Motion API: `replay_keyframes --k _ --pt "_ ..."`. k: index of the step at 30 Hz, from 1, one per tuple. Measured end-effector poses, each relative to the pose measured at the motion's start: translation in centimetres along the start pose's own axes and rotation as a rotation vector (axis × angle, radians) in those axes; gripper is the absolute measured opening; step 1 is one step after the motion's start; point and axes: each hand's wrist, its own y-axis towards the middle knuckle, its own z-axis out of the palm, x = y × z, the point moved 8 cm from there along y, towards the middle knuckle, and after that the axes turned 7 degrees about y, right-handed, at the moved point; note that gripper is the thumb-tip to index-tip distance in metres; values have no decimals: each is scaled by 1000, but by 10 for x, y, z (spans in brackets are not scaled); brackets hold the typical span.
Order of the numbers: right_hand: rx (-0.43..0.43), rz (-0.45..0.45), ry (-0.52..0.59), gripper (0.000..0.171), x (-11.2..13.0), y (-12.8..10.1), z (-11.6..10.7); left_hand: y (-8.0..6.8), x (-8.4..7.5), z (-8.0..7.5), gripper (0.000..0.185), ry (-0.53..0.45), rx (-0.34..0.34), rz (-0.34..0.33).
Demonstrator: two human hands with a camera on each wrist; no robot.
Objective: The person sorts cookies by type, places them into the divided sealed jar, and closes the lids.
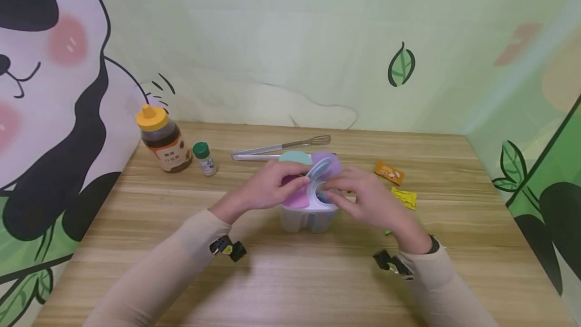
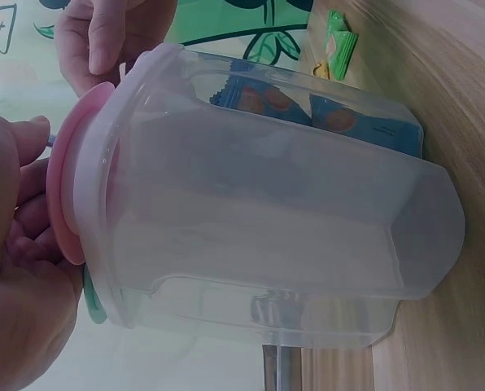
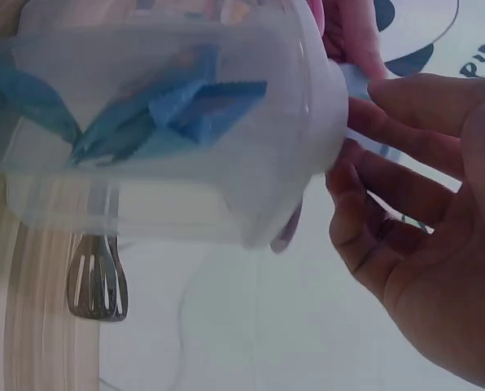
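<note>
Taking the translucent white plastic container with coloured flip lids (image 1: pixel 309 211) as the landmark, it stands near the middle of the wooden table (image 1: pixel 290 276), both hands at its top.

Far to its left, near the back wall, stand an amber honey bottle with a yellow cap (image 1: pixel 162 140) and, just beside that, a small green-capped bottle (image 1: pixel 205 158). Behind the container lie metal tongs with a whisk-like end (image 1: pixel 281 148).

The left hand (image 1: pixel 268 188) rests on the container's left side, fingers curled over the pink lid (image 2: pixel 70 183), thumb and fingers pinching its rim. The right hand (image 1: pixel 363 198) reaches in from the right, fingertips at the raised pale blue lid (image 1: pixel 319 169); whether it truly grips that lid or only touches it I cannot tell, though the fingers look loosely bent.

The container looks light, thin-walled and stiff but somewhat flexible; its smooth sides seem slippery, and the hinged lids probably fragile at the hinge. With only blue sachets (image 2: pixel 340 118) inside, it could tip easily, so a hold low on the body or across the rim seems safest.

To its right lie an orange sachet (image 1: pixel 389 172), a yellow sachet (image 1: pixel 404 198) and a green sachet (image 2: pixel 338 47). Open tabletop lies in front of the container, toward the person; the table's right edge is well apart.
</note>
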Motion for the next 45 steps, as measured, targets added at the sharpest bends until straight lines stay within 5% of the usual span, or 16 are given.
replay_keyframes --k 12,45 --pt "-142 -1 12 22 -13 -13 -31 -1 1 -1 25 -2 -10 -8" --pt "-230 104 26 24 -41 -37 -42 1 -9 0 35 94 36 73"
